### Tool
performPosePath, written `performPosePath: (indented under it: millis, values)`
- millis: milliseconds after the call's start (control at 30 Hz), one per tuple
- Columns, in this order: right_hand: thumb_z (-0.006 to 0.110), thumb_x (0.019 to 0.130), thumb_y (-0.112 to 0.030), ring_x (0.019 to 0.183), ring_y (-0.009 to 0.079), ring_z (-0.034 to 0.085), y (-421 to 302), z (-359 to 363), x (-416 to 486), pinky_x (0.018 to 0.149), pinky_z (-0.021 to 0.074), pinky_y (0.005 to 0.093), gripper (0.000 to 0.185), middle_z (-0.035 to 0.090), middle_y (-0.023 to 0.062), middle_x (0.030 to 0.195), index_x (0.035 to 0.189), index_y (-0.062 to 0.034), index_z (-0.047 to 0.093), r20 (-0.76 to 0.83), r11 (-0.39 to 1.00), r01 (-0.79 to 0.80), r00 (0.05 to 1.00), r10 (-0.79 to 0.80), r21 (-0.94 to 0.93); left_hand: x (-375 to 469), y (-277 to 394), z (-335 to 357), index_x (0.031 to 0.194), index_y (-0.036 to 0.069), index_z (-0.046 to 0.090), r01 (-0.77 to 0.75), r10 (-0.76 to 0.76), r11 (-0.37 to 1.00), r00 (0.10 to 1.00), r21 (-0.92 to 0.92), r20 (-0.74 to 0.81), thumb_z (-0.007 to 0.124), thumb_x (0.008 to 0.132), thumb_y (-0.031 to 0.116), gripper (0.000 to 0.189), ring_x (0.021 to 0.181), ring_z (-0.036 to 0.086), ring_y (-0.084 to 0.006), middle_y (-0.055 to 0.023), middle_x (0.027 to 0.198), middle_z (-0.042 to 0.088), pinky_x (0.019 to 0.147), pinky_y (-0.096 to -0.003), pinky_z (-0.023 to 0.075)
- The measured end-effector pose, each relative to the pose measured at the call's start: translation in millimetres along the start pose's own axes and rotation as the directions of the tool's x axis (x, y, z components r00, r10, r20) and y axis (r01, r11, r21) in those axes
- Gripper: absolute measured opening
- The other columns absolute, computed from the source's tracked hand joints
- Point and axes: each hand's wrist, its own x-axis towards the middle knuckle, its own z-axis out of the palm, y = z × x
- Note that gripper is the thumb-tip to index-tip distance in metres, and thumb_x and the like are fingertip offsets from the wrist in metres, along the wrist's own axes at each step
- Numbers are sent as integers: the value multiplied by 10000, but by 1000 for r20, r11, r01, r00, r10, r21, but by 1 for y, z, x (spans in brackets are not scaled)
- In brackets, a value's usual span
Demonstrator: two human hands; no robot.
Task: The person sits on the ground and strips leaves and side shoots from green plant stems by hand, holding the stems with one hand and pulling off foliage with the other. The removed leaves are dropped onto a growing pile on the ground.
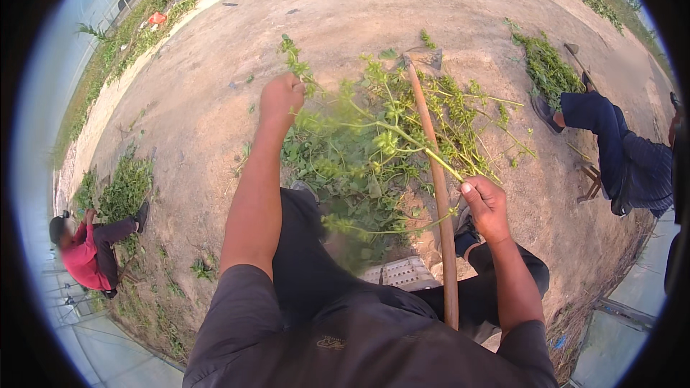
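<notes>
My right hand [485, 205] grips the lower end of a green plant stem [404, 132] that carries spiky green burs. This stem slants up to the left, crossing over a wooden hoe handle [428, 134]. My left hand [282, 101] is a fist at the far end, closed on a bur-covered tip [294, 56] poking out past the fingers. Below both hands lies a heap of broad green leaves [345, 167]. Cut bur-bearing stems [458, 113] are heaped on the ground right of it. Blurred greenery hangs above my lap.
The hoe's metal blade [435, 59] lies beyond the heap; its handle leans towards my right thigh. A white plastic crate [401, 274] is beneath me. One person in red [86, 264] sits far left, another in dark trousers [598, 113] at right, each beside greenery.
</notes>
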Motion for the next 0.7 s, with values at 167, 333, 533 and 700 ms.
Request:
performPosePath:
  millis: [167, 333, 533, 700]
  values:
    - [675, 991, -115, 737, 140, 548, 1, -1, -3, 689, 452, 290, 151, 601, 42, 783, 904, 9, 665, 24, 999, -23, 999, 24, -32, -4, -4, -3, 899, 10, 664, -26, 11, 990, 994, 141, 110, 689, 902, 250, 241, 897, 647, -437, -244, 946, 669, 801, -510, 506]
    - [670, 991, -114, 718, 140, 536, 4, -13, -7, 680, 449, 287, 148, 590, 38, 778, 906, 6, 659, -16, 996, -83, 997, 82, -41, 0, -22, -26, 881, 1, 668, 28, -58, 945, 995, 326, 84, 706, 895, 300, 302, 928, 659, -428, -243, 970, 679, 805, -503, 511]
    - [692, 962, -110, 707, 218, 581, 1, -29, -14, 673, 475, 327, 111, 598, 103, 782, 952, -5, 658, -97, 959, 56, 992, -86, -277, -8, -23, -48, 1082, 40, 724, 105, -112, 984, 993, 141, 41, 722, 883, 324, 346, 940, 684, -357, -179, 1031, 709, 803, -471, 531]
    - [716, 933, -110, 717, 327, 625, -6, -18, -2, 668, 499, 381, 110, 638, 146, 816, 962, -13, 673, -57, 891, 171, 975, -214, -421, -16, 23, -24, 1190, 71, 709, -28, 6, 978, 994, -206, -107, 743, 875, 286, 382, 943, 686, -319, -130, 1038, 705, 834, -448, 535]
